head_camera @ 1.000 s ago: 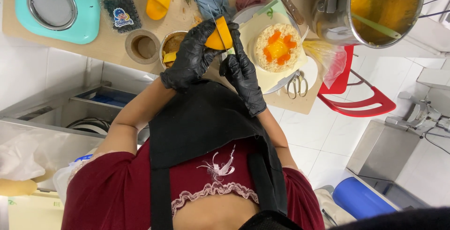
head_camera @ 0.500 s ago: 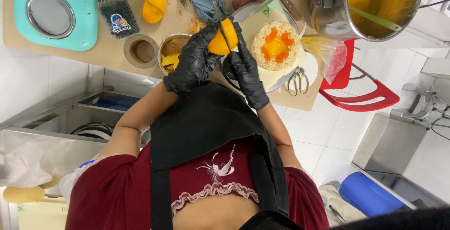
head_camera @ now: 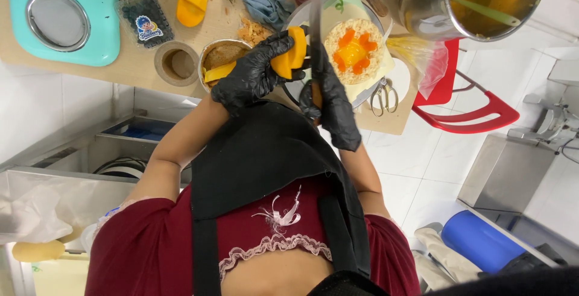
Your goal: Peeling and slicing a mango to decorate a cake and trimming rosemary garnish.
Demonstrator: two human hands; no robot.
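Knife (head_camera: 315,31) cutting mango (head_camera: 289,55)
Left hand (head_camera: 250,76) clamps the fruit; right hand (head_camera: 332,106) grips the handle. A slip could nick fingers.

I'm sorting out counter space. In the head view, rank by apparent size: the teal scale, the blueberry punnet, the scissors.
1. Teal scale, clearly largest.
2. Blueberry punnet.
3. Scissors, slightly smaller than the punnet, though the margin is narrow.

Black gloves (head_camera: 253,76), orange mango piece (head_camera: 289,58), teal scale (head_camera: 63,18).
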